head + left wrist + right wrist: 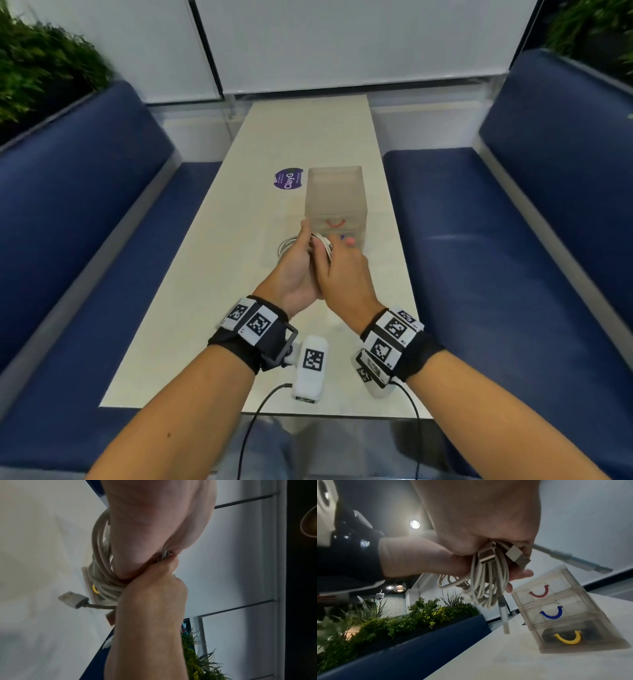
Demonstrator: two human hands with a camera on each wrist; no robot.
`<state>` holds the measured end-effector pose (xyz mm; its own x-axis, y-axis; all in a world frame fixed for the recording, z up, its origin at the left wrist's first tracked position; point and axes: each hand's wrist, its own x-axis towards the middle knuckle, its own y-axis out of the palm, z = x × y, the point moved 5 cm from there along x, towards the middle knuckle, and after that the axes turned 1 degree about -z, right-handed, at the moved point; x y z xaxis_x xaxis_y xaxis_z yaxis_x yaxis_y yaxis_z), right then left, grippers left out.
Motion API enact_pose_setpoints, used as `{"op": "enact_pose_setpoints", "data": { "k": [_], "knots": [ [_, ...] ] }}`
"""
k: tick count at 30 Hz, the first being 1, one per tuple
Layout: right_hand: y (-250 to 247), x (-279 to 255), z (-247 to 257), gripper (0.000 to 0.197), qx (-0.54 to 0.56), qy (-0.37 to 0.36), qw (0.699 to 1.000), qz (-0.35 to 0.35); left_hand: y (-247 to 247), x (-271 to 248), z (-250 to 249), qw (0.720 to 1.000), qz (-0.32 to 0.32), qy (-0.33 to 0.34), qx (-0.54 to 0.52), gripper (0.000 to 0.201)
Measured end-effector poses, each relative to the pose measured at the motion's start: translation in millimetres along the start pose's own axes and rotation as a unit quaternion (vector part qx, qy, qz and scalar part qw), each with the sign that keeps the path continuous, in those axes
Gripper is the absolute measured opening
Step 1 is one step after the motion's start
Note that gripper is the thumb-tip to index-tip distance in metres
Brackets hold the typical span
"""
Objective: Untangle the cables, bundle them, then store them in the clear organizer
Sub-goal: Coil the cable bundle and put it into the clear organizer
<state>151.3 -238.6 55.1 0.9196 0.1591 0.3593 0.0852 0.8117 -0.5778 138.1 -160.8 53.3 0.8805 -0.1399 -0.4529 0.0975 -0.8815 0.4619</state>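
Note:
A coil of white cables (287,245) hangs between both hands just above the table, right in front of the clear organizer (334,195). My left hand (296,265) holds the coil from the left; its fingers (520,573) curl under the loops. My right hand (342,274) grips the same bundle (488,578) in a fist, with two USB plugs (518,555) sticking out below its knuckles. Another plug (73,599) dangles free from the coil (101,563). The organizer (565,609) has three drawers with red, blue and yellow handles, all closed; something dark lies in the bottom one.
The narrow cream table (212,308) carries a purple sticker (288,179) left of the organizer. Blue bench seats (496,274) run along both sides, with green plants (393,622) behind the left backrest. White blinds close off the far end.

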Motion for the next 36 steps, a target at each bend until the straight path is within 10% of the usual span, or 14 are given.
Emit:
{"op": "enact_pose_setpoints", "data": {
  "k": [7, 13, 19, 36],
  "knots": [
    [10, 5, -20, 0.036, 0.022, 0.050, 0.998, -0.034, -8, 8, 8, 1.000, 0.002, -0.008, 0.025, 0.058],
    [-1, 15, -51, 0.038, -0.007, 0.135, 0.989, -0.065, -11, 13, -17, 0.965, -0.006, 0.062, 0.254, 0.034],
    [-27, 20, -81, 0.045, -0.050, 0.228, 0.964, -0.128, -22, 40, -51, 0.845, -0.115, 0.230, 0.470, 0.030],
    [-61, 29, -120, 0.047, 0.061, 0.299, 0.937, -0.171, -18, 120, -8, 0.555, -0.169, 0.226, 0.783, 0.064]
  ]
}}
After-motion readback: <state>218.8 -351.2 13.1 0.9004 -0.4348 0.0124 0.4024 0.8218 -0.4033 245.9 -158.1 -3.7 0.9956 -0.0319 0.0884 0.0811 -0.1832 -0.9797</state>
